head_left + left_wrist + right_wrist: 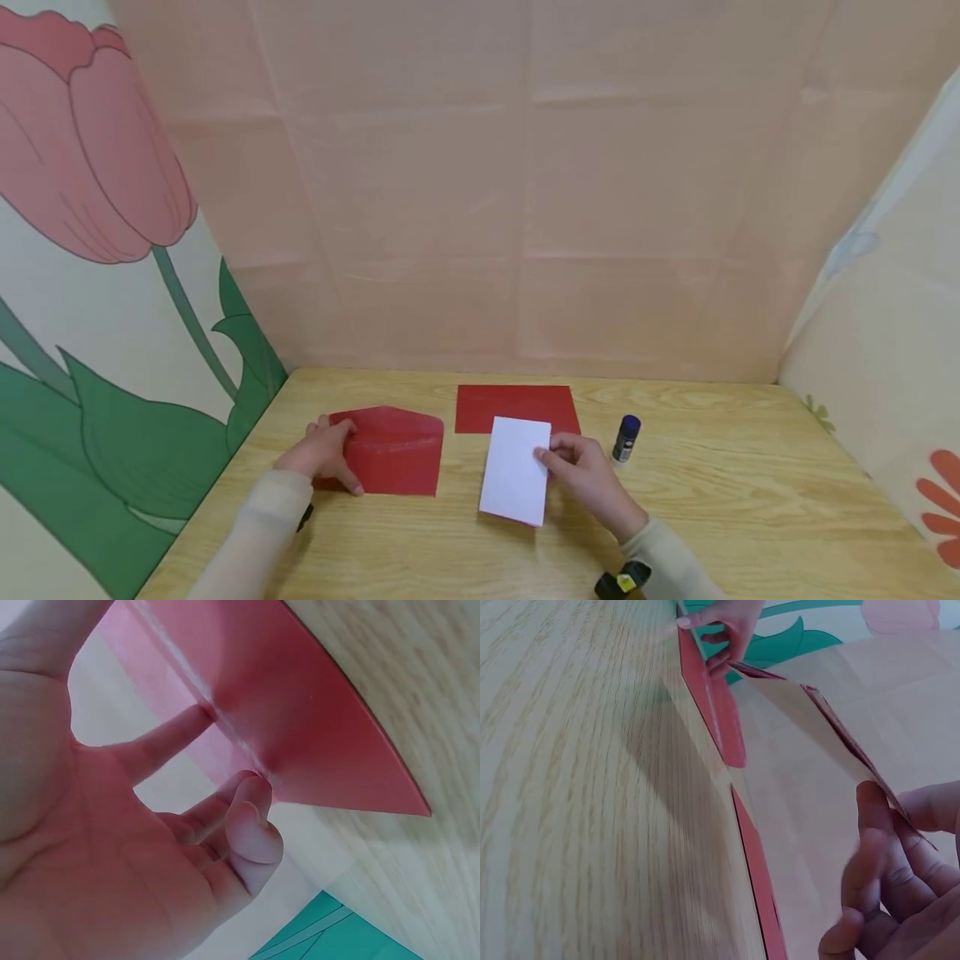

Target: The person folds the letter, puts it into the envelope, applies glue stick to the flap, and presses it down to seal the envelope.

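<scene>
My left hand (pixel 322 450) is spread over the left end of a red envelope (pixel 397 462) on the table. Its thumb rests near the envelope's lower edge. In the left wrist view, fingertips (pixel 202 712) touch the crease where the paler flap (pixel 131 667) rises from the red body. My right hand (pixel 588 475) pinches a folded card (pixel 513 471) by its right edge, thumb on the white face. The right wrist view shows reddish layers along the card's edge (pixel 840 727), which is raised above the tabletop.
Behind the card lies a flat red rectangle (pixel 517 406), partly covered by it in the head view. A glue stick with a dark blue cap (pixel 627 437) stands to the right. The wooden table (pixel 750 500) meets a pinkish backdrop (pixel 525 208) and a flower-printed wall (pixel 97 442).
</scene>
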The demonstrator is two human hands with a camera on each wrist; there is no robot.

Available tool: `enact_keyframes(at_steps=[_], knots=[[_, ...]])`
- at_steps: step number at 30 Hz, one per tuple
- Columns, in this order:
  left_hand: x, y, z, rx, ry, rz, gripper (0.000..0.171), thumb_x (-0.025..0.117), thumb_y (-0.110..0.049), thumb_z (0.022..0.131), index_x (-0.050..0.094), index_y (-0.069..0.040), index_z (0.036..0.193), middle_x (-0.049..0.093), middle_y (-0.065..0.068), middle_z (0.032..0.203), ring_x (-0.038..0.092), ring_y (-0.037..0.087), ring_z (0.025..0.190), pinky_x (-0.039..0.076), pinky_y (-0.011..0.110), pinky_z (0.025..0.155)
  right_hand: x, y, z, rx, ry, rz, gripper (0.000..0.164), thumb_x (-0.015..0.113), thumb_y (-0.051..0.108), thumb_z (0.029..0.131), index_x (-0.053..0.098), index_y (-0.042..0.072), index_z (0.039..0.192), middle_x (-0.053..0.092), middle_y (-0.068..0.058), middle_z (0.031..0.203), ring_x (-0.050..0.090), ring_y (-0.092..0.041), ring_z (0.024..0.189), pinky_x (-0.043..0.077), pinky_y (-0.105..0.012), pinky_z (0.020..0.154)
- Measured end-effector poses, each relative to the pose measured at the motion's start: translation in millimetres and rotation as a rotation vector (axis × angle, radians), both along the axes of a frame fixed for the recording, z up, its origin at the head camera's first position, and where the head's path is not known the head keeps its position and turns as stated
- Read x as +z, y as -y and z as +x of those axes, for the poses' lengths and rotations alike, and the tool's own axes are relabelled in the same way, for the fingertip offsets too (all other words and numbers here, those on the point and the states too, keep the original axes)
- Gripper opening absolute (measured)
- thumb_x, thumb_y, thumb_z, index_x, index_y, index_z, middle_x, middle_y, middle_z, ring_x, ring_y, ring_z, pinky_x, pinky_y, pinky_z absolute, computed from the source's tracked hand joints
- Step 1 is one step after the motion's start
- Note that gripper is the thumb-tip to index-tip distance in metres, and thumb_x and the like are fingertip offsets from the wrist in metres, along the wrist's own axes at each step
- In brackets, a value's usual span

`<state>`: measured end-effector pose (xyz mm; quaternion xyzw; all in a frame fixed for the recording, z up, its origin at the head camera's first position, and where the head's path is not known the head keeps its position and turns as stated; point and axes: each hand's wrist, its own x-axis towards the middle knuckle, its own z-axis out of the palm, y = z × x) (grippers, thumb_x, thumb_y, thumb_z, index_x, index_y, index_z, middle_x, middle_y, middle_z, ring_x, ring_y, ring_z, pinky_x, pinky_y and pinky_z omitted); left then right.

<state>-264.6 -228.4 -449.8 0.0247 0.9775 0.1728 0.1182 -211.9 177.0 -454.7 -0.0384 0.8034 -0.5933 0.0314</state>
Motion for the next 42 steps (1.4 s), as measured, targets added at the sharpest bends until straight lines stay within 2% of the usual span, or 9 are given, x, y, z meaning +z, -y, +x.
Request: enact_keyframes(at_steps=[6, 9, 13, 19, 28, 35, 40, 42], knots=[[-0.4, -0.3, 4.5, -0.003, -0.05, 0.025, 0.104, 0.1, -0.038, 0.052, 0.047, 0.0, 0.133, 0.042, 0.028, 0.13, 0.04, 0.044, 0.113, 0.053, 0.056, 0.084, 0.2, 0.6, 0.4, -0.039, 0.042, -0.024, 0.02, 0.067, 0.021, 0.097, 0.062, 0.002, 0.096, 0.06, -0.011, 0.074, 0.053, -0.023, 0.058, 0.047, -0.028, 0.053], [-1.6, -2.2, 7.6, -0.016, -0.104, 0.019, 0.104, 0.1, -0.038, 0.052, 0.046, 0.001, 0.132, 0.042, 0.029, 0.128, 0.041, 0.045, 0.112, 0.053, 0.055, 0.083, -0.8, 1.1, -0.6, -0.067, 0.043, -0.056, 0.018, 0.065, 0.019, 0.099, 0.061, 0.001, 0.1, 0.064, -0.01, 0.08, 0.056, -0.026, 0.058, 0.052, -0.031, 0.054], [-6.4, -9.0, 13.8, -0.04, -0.169, 0.002, 0.107, 0.099, -0.039, 0.053, 0.043, 0.001, 0.134, 0.041, 0.03, 0.129, 0.041, 0.046, 0.112, 0.053, 0.054, 0.084, -0.6, 1.9, -1.1, -0.1, 0.048, -0.098, 0.018, 0.063, 0.018, 0.1, 0.061, 0.001, 0.104, 0.065, -0.01, 0.083, 0.061, -0.029, 0.06, 0.051, -0.031, 0.055], [-8.7, -30.3, 23.7, -0.068, -0.227, 0.028, 0.109, 0.1, -0.038, 0.052, 0.042, 0.002, 0.135, 0.041, 0.028, 0.126, 0.042, 0.044, 0.109, 0.052, 0.054, 0.083, 1.8, 2.8, 0.0, -0.102, 0.036, -0.128, 0.019, 0.062, 0.018, 0.1, 0.061, 0.0, 0.108, 0.065, -0.013, 0.083, 0.066, -0.03, 0.063, 0.047, -0.027, 0.054], [-7.6, -68.9, 29.4, -0.127, -0.288, -0.035, 0.108, 0.1, -0.042, 0.051, 0.044, -0.001, 0.134, 0.043, 0.021, 0.122, 0.044, 0.038, 0.107, 0.051, 0.052, 0.084, 4.9, 2.2, 0.3, -0.1, -0.01, -0.133, 0.02, 0.059, 0.013, 0.102, 0.061, 0.0, 0.116, 0.069, -0.014, 0.091, 0.07, -0.031, 0.069, 0.047, -0.029, 0.058], [-5.7, -98.7, 38.7, -0.208, -0.338, -0.025, 0.105, 0.1, -0.042, 0.049, 0.046, -0.001, 0.13, 0.043, 0.021, 0.123, 0.045, 0.037, 0.107, 0.052, 0.049, 0.078, 9.8, -1.0, 1.0, -0.077, -0.094, -0.107, 0.019, 0.058, 0.013, 0.102, 0.06, 0.002, 0.118, 0.069, -0.017, 0.101, 0.071, -0.032, 0.072, 0.048, -0.029, 0.059], [-4.2, -114.9, 44.5, -0.266, -0.377, -0.029, 0.106, 0.1, -0.041, 0.05, 0.047, -0.001, 0.133, 0.044, 0.019, 0.125, 0.046, 0.036, 0.109, 0.052, 0.047, 0.078, 16.5, -2.5, 0.7, -0.082, -0.194, -0.047, 0.018, 0.06, 0.017, 0.101, 0.062, 0.005, 0.115, 0.068, -0.017, 0.098, 0.071, -0.03, 0.072, 0.047, -0.026, 0.056], [-4.3, -120.1, 46.0, -0.283, -0.379, -0.033, 0.108, 0.1, -0.04, 0.051, 0.047, -0.001, 0.135, 0.044, 0.019, 0.126, 0.045, 0.035, 0.111, 0.053, 0.047, 0.079, 18.9, -1.5, 0.4, -0.073, -0.251, -0.025, 0.017, 0.061, 0.017, 0.101, 0.063, 0.005, 0.114, 0.067, -0.016, 0.096, 0.07, -0.029, 0.072, 0.051, -0.027, 0.057]])
